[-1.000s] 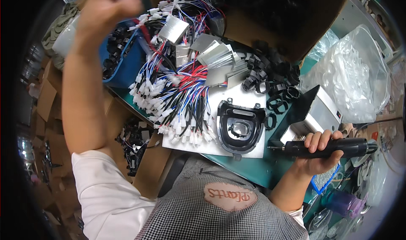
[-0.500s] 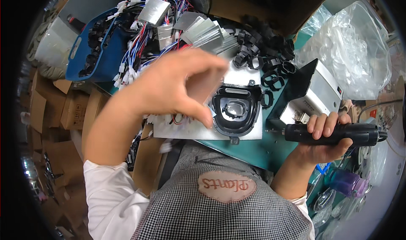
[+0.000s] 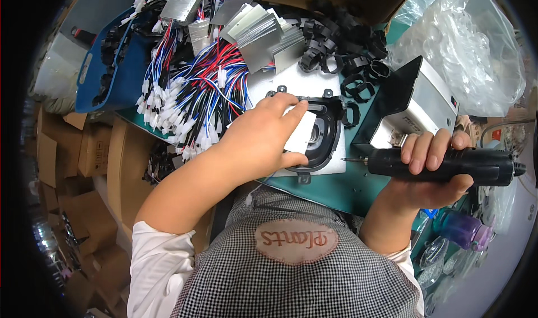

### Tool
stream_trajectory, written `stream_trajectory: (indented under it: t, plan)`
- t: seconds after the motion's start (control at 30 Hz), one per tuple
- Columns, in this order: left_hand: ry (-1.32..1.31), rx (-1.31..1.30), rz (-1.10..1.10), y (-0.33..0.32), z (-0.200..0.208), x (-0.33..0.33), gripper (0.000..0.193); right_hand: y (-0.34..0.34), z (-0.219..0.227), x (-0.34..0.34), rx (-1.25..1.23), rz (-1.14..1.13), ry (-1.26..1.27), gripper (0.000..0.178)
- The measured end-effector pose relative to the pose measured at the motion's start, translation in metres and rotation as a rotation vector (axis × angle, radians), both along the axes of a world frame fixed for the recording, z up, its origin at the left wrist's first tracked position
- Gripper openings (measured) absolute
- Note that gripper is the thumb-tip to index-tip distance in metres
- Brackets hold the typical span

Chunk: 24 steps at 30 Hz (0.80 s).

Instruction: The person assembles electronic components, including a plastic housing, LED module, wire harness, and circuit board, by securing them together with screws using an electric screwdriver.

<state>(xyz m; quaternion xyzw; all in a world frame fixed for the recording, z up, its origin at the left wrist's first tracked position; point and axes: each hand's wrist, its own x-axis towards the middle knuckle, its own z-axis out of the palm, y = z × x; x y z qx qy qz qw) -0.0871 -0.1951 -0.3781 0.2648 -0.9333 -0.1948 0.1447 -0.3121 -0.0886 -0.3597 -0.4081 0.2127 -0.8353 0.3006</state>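
My left hand (image 3: 255, 136) grips a flat white plate (image 3: 303, 133) between thumb and fingers, over the left part of a black plastic housing (image 3: 334, 130). Whether the plate touches the housing is hidden by the hand. The housing lies on a white foam pad (image 3: 269, 85) and has small mounting tabs at top and bottom. A thin wire with a white plug hangs over the table's front edge below my left wrist. My right hand (image 3: 412, 197) is wrapped round a black electric screwdriver (image 3: 487, 168), whose bit points left toward the housing, apart from it.
Bundled wires (image 3: 193, 108) with white plugs and stacked silver plates (image 3: 260, 40) lie behind my left hand. Black rings (image 3: 325, 43) are heaped at the back. A metal box (image 3: 428, 108), a plastic bag (image 3: 465, 49) and a purple bottle (image 3: 459, 228) stand right; a blue bin (image 3: 92, 74) left.
My left hand has moved right and down, bringing the white plate over the housing. My right hand still holds the screwdriver, slightly higher and more to the left at its tip.
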Motion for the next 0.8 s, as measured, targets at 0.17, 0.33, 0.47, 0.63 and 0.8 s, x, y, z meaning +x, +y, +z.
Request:
stream_trajectory:
  t: [0.17,0.33,0.47,0.63,0.8]
  plan:
    - [-0.008,-0.003,0.158,0.001,0.020,0.003,0.077,-0.002,0.004,0.001,-0.012,0.004,-0.021,0.058]
    - [0.121,-0.142,0.160,0.009,0.006,-0.009,0.075,-0.014,0.010,0.013,-0.100,0.027,0.109,0.060]
    - [0.090,-0.160,0.165,0.013,-0.007,-0.022,0.076,-0.021,0.009,0.024,-0.108,0.053,0.205,0.062]
    - [0.129,-0.172,0.156,0.012,-0.014,-0.024,0.078,-0.031,-0.001,0.023,-0.139,0.077,0.326,0.059]
    - [0.146,-0.162,0.147,0.012,-0.013,-0.023,0.078,-0.038,-0.008,0.021,-0.141,0.074,0.337,0.059]
